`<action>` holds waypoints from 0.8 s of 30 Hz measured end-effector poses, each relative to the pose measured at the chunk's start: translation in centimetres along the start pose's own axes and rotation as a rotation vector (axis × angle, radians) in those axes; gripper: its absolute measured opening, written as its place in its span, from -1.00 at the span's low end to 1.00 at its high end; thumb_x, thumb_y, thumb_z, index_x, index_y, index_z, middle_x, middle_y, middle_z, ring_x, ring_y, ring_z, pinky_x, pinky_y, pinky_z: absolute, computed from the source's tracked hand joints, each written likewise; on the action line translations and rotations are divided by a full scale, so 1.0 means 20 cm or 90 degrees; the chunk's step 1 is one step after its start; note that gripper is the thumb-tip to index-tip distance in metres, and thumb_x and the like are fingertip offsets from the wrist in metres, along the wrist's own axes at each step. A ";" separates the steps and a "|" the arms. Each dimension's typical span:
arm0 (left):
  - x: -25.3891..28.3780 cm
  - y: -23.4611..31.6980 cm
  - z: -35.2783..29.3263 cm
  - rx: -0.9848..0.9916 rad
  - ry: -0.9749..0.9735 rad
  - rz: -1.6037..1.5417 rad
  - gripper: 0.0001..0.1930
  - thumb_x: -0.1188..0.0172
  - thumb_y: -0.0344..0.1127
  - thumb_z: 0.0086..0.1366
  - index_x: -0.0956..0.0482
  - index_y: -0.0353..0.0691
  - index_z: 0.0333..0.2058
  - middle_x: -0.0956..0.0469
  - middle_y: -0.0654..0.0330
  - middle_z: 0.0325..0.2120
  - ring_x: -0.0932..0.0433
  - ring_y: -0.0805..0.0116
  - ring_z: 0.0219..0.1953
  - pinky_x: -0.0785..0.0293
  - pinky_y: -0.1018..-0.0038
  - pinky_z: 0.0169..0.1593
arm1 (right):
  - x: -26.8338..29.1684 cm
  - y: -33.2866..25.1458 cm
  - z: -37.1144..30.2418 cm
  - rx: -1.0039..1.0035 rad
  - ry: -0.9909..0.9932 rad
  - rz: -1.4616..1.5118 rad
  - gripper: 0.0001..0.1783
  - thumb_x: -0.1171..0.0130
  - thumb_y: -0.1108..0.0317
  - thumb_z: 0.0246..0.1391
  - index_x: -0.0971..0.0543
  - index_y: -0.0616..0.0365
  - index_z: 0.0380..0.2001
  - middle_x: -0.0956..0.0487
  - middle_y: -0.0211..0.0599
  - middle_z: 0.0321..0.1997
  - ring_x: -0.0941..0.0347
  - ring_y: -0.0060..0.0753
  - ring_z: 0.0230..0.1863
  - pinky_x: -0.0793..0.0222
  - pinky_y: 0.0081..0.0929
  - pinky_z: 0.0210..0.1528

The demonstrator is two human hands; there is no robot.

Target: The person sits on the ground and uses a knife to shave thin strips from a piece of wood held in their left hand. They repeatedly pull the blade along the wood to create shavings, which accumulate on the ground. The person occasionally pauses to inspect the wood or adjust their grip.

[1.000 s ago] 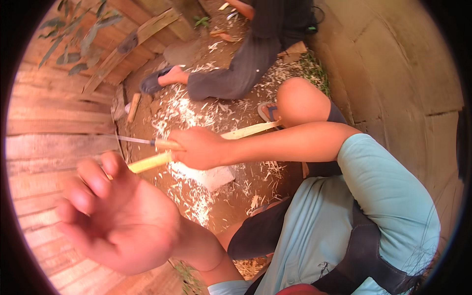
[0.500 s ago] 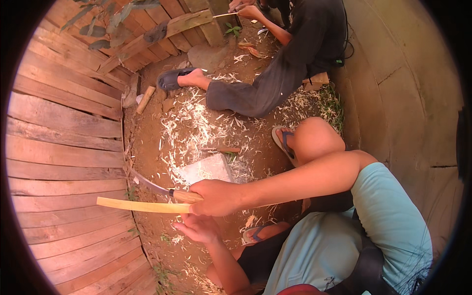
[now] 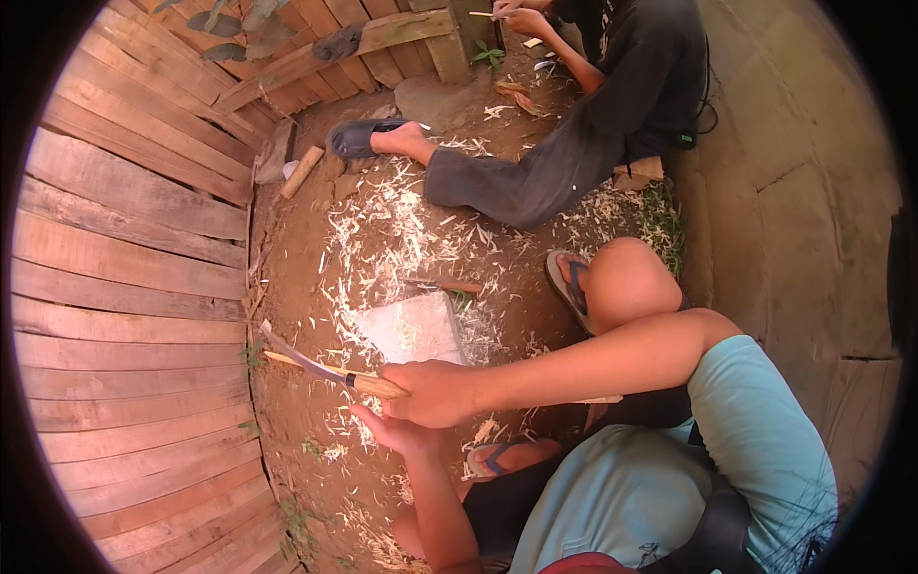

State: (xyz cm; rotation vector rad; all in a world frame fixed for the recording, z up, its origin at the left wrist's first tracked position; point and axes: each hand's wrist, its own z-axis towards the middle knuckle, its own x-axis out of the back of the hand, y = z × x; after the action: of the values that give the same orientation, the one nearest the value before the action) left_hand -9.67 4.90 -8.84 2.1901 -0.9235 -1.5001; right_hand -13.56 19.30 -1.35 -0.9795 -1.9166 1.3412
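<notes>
My right hand is closed round the wooden handle of a knife with a long, slightly curved blade, which points left. Close behind the blade runs a narrow, pale yellow strip, apparently split bamboo or wood. It passes under my right hand, and a short pale length shows beyond my forearm. My left hand is just below the right, palm turned up, one digit stretched out to the left. Its other fingers are partly hidden behind the right hand, so its contact with the strip cannot be made out.
A pale block stands on the dirt beyond my hands, amid scattered shavings. A stick-like brown piece lies past it. A plank fence closes the left side. Another person in dark trousers sits opposite, handling a thin strip.
The strip has turned from its broad face to a narrow edge and moved up behind the blade. My left hand has risen closer beneath the right. The view has shifted slightly.
</notes>
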 end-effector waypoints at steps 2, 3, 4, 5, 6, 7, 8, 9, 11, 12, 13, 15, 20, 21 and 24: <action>0.08 -0.02 0.01 -0.024 -0.038 0.020 -0.22 0.38 0.36 0.26 -0.20 -0.26 0.13 -0.27 0.05 0.06 -0.24 0.16 0.15 -0.12 0.19 0.20 | -0.05 0.00 0.00 0.030 0.025 -0.076 -0.68 0.02 0.21 0.05 -0.44 0.20 -0.20 -0.49 -0.04 -0.24 -0.46 -0.07 -0.21 -0.33 -0.25 -0.14; 0.13 -0.03 0.02 -0.036 -0.054 0.032 -0.24 0.37 0.33 0.28 -0.23 -0.28 0.12 -0.28 0.06 0.05 -0.26 0.18 0.14 -0.15 0.22 0.20 | -0.09 0.00 -0.01 0.044 0.053 -0.109 -0.67 0.02 0.21 0.03 -0.44 0.21 -0.21 -0.49 -0.02 -0.22 -0.45 -0.02 -0.19 -0.32 -0.22 -0.12; 0.19 -0.07 0.04 -0.041 -0.061 0.010 -0.27 0.38 0.33 0.27 -0.24 -0.22 0.09 -0.29 0.10 0.00 -0.27 0.19 0.10 -0.15 0.20 0.16 | -0.12 0.00 -0.03 0.055 0.086 -0.147 -0.66 0.02 0.21 0.02 -0.44 0.22 -0.21 -0.48 0.00 -0.20 -0.44 0.03 -0.16 -0.32 -0.20 -0.10; 0.26 -0.10 0.05 -0.046 -0.069 -0.012 -0.31 0.40 0.32 0.26 -0.25 -0.16 0.06 -0.30 0.14 -0.06 -0.27 0.20 0.05 -0.15 0.18 0.13 | -0.15 0.02 -0.03 0.088 0.110 -0.180 -0.66 0.02 0.21 0.01 -0.44 0.22 -0.20 -0.47 -0.01 -0.19 -0.43 0.04 -0.14 -0.30 -0.20 -0.07; 0.27 -0.13 0.06 -0.042 -0.079 -0.036 -0.34 0.41 0.31 0.25 -0.25 -0.10 0.03 -0.31 0.19 -0.11 -0.28 0.21 0.01 -0.16 0.17 0.09 | -0.15 0.03 -0.04 0.112 0.140 -0.214 -0.65 0.01 0.21 0.00 -0.45 0.22 -0.19 -0.47 -0.01 -0.18 -0.41 0.05 -0.11 -0.28 -0.19 -0.04; 0.29 -0.15 0.07 -0.055 -0.112 -0.018 -0.36 0.38 0.31 0.25 -0.27 -0.11 -0.01 -0.31 0.20 -0.14 -0.28 0.23 -0.03 -0.16 0.18 0.06 | -0.15 0.04 -0.05 0.137 0.170 -0.248 -0.64 0.01 0.21 -0.01 -0.45 0.21 -0.18 -0.46 -0.01 -0.17 -0.40 0.06 -0.09 -0.27 -0.19 -0.01; 0.30 -0.17 0.08 -0.068 -0.145 0.000 -0.37 0.35 0.31 0.24 -0.28 -0.12 -0.04 -0.31 0.21 -0.16 -0.28 0.25 -0.07 -0.17 0.19 0.03 | -0.14 0.04 -0.05 0.083 0.097 -0.225 -0.63 0.00 0.20 0.00 -0.45 0.20 -0.17 -0.46 -0.01 -0.17 -0.40 0.05 -0.09 -0.27 -0.19 -0.01; 0.31 -0.18 0.07 -0.079 -0.176 0.018 -0.38 0.31 0.31 0.24 -0.30 -0.13 -0.07 -0.30 0.22 -0.18 -0.28 0.27 -0.11 -0.18 0.20 0.00 | -0.11 -0.01 -0.06 0.029 0.024 -0.199 -0.62 0.00 0.18 0.00 -0.45 0.19 -0.15 -0.46 0.00 -0.16 -0.40 0.04 -0.08 -0.28 -0.18 -0.01; 0.33 -0.21 0.03 -0.074 -0.053 0.100 -0.37 0.30 0.30 0.25 -0.30 -0.16 -0.05 -0.32 0.18 -0.14 -0.30 0.25 -0.07 -0.20 0.23 0.03 | -0.18 0.04 -0.03 -0.020 0.020 -0.167 -0.60 0.01 0.14 0.03 -0.46 0.19 -0.15 -0.46 0.00 -0.17 -0.42 -0.02 -0.13 -0.31 -0.20 -0.06; 0.31 -0.23 0.02 -0.067 -0.004 0.143 -0.37 0.30 0.30 0.26 -0.30 -0.17 -0.04 -0.32 0.16 -0.12 -0.31 0.24 -0.05 -0.21 0.24 0.04 | -0.31 0.16 0.00 -0.015 0.102 -0.163 -0.58 0.02 0.11 0.04 -0.46 0.20 -0.15 -0.46 -0.01 -0.19 -0.44 -0.08 -0.18 -0.33 -0.22 -0.12; 0.33 -0.21 -0.02 -0.076 0.064 0.185 -0.36 0.29 0.29 0.27 -0.31 -0.19 -0.03 -0.33 0.14 -0.10 -0.32 0.24 -0.03 -0.22 0.25 0.06 | -0.36 0.18 0.00 -0.042 0.079 -0.103 -0.58 0.02 0.07 0.05 -0.46 0.21 -0.19 -0.46 -0.06 -0.22 -0.44 -0.15 -0.22 -0.34 -0.25 -0.18; 0.32 -0.18 -0.06 -0.065 0.167 0.204 -0.37 0.26 0.28 0.28 -0.31 -0.20 -0.03 -0.34 0.13 -0.10 -0.33 0.24 -0.03 -0.24 0.27 0.06 | -0.34 0.17 -0.04 -0.142 -0.038 0.076 -0.57 0.04 0.01 0.05 -0.46 0.21 -0.32 -0.46 -0.20 -0.30 -0.41 -0.30 -0.30 -0.33 -0.33 -0.31; 0.16 -0.08 -0.02 0.054 0.138 -0.075 -0.49 0.05 0.23 0.22 -0.35 -0.16 -0.22 -0.35 0.19 -0.35 -0.31 0.31 -0.27 -0.26 0.33 -0.10 | -0.26 0.15 -0.10 -0.311 -0.321 0.219 -0.51 0.03 -0.02 0.11 -0.43 0.31 -0.28 -0.42 -0.27 -0.37 -0.34 -0.49 -0.43 -0.26 -0.49 -0.45; 0.22 -0.09 -0.01 0.055 0.119 -0.077 -0.48 0.04 0.23 0.22 -0.36 -0.16 -0.22 -0.35 0.19 -0.35 -0.32 0.30 -0.26 -0.26 0.32 -0.09 | -0.27 0.13 -0.11 -0.305 -0.311 0.213 -0.53 0.03 0.00 0.12 -0.43 0.29 -0.30 -0.42 -0.29 -0.38 -0.33 -0.51 -0.44 -0.25 -0.51 -0.45; 0.26 -0.06 -0.01 0.074 0.116 -0.112 -0.43 0.07 0.28 0.20 -0.39 -0.19 -0.23 -0.40 0.18 -0.36 -0.36 0.28 -0.26 -0.26 0.32 -0.08 | -0.36 0.13 -0.09 -0.283 -0.321 0.232 -0.60 0.05 0.03 0.19 -0.43 0.22 -0.31 -0.44 -0.39 -0.39 -0.31 -0.61 -0.45 -0.24 -0.56 -0.43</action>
State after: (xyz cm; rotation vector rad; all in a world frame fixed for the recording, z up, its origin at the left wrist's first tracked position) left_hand -7.95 2.24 -13.12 2.5017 -0.7945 -1.3199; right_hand -7.52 14.85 -3.72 -1.3517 -2.5886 1.5004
